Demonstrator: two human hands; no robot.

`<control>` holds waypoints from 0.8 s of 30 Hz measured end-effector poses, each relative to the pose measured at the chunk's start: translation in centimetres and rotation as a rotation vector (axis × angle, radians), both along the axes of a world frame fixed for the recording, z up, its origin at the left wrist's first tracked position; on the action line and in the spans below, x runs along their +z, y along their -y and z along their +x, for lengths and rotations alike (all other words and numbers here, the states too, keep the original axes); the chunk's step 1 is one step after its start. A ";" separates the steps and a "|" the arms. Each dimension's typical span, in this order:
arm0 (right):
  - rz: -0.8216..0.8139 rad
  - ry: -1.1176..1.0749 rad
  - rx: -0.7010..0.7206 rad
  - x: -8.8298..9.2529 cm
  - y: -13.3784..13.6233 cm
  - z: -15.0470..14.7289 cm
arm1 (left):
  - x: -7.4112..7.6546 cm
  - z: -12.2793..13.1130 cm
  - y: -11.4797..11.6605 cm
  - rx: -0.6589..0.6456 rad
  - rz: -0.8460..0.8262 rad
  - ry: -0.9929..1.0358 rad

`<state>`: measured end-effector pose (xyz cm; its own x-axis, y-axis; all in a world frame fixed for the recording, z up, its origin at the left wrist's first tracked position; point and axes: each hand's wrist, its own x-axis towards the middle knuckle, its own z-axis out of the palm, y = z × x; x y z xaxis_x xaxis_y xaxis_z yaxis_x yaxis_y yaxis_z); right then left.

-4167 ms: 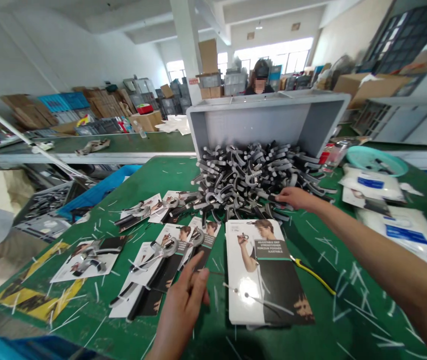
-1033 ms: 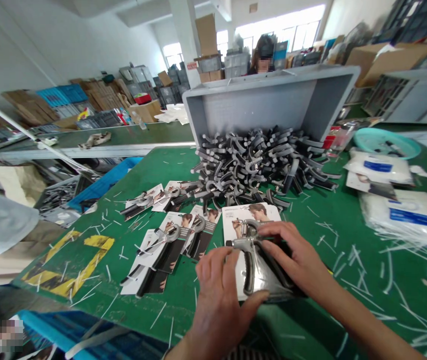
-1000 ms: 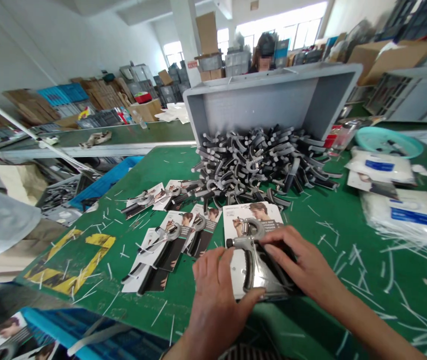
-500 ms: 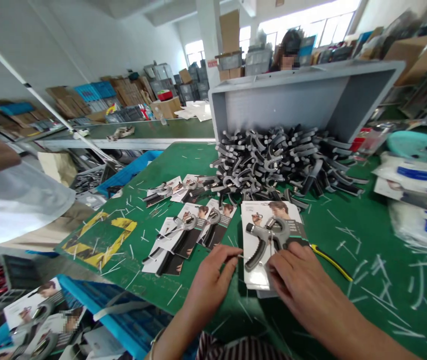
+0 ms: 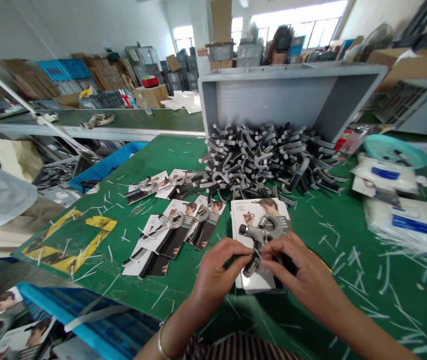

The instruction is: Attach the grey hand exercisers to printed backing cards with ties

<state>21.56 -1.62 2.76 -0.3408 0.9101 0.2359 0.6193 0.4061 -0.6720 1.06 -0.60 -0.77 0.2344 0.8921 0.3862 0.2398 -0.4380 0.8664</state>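
Note:
A grey and black hand grip strengthener (image 5: 272, 228) lies on a stack of printed backing cards (image 5: 240, 212) in front of me. Over its handle, my left hand (image 5: 217, 270) and my right hand (image 5: 292, 262) meet, fingertips pinched together on a thin white cable tie (image 5: 257, 253). Part of the tie is hidden by the fingers. To the left lie several cards with hand grips on them (image 5: 176, 222). Beside my right wrist, the yellow handle of a cutting tool (image 5: 324, 262) shows, mostly covered by the hand.
A heap of loose hand grips (image 5: 262, 155) spills from a tipped grey crate (image 5: 273, 97). White tie scraps litter the green table (image 5: 194, 280). Bags of ties (image 5: 404, 215) and a turquoise basin (image 5: 419, 150) stand right. A blue crate (image 5: 97, 320) sits lower left; another person is behind.
My left hand has moved in to meet my right over the hand grip; both now pinch the tie. The camera view has turned slightly to the right.

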 end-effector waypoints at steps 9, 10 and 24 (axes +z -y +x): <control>0.063 0.135 0.119 -0.1 -0.2 1.0 | 0.2 0.4 0.3 0.037 -0.104 0.022; 0.063 0.139 0.116 -0.1 -0.2 1.1 | 0.1 0.4 0.4 0.042 -0.126 0.029; 0.098 0.093 0.103 0.0 -0.2 0.2 | 0.5 0.4 0.5 -0.015 -0.018 -0.098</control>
